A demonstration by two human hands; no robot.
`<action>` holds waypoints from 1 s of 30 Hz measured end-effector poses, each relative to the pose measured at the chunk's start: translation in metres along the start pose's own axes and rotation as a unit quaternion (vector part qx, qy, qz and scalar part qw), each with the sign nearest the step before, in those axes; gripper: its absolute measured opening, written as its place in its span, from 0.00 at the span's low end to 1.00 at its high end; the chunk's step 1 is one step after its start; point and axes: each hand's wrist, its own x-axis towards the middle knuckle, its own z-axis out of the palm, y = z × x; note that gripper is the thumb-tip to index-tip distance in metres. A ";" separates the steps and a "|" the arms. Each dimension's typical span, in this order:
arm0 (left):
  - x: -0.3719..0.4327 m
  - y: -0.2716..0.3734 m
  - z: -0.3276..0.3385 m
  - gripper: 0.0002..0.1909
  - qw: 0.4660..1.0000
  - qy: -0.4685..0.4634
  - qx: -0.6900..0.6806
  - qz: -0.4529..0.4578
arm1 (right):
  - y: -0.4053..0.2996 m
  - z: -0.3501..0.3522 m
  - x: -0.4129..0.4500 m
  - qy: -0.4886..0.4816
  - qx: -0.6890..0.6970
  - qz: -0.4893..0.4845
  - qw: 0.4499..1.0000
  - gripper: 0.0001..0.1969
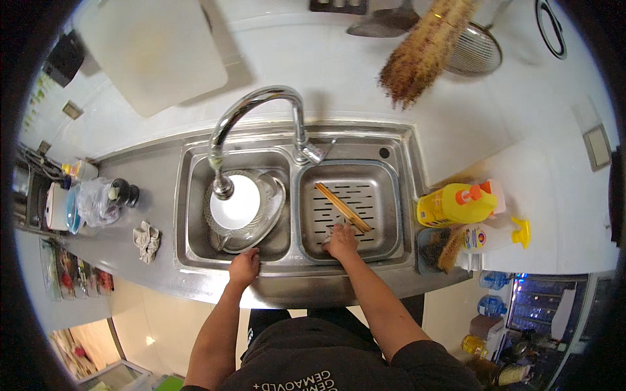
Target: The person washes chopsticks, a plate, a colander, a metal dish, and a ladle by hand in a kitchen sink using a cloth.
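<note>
My right hand (343, 242) reaches down into the right sink basin with its fingers on something small and whitish that it mostly hides; whether it grips this is unclear. Just above those fingers, a bundle of wooden chopsticks (342, 207) lies slantwise on the slotted drainer tray (320, 210). At the front edge of the left basin rests my left hand (244, 268), fingers curled, their tips partly hidden. Beyond it, the left basin holds a white bowl (239, 207), a glass dish with a patterned rim and a larger oval dish (259, 239) leaning beneath them.
A chrome faucet (254, 95) arches over the left basin. Detergent bottles (442, 205) and a caddy with a scrubber (450, 251) stand at the right. A crumpled cloth (146, 242) lies on the left counter. A cutting board (151, 54), brush (420, 58) and strainer (474, 51) hang behind.
</note>
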 end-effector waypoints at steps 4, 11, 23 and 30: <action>0.001 0.004 0.000 0.15 0.999 0.008 0.001 0.039 | 0.040 0.055 0.046 0.135 -0.029 -0.047 0.989 0.18; 0.010 -0.015 -0.002 0.14 0.992 0.037 -0.119 -0.009 | 0.022 0.002 0.020 0.082 0.296 -0.050 0.950 0.12; 0.053 -0.084 -0.001 0.17 0.645 0.037 -0.720 -0.251 | -0.137 0.009 0.020 0.075 0.198 -0.142 0.967 0.15; 0.083 -0.121 -0.003 0.06 0.589 -0.017 -0.743 -0.316 | -0.197 0.019 0.065 0.051 0.061 -0.074 0.994 0.20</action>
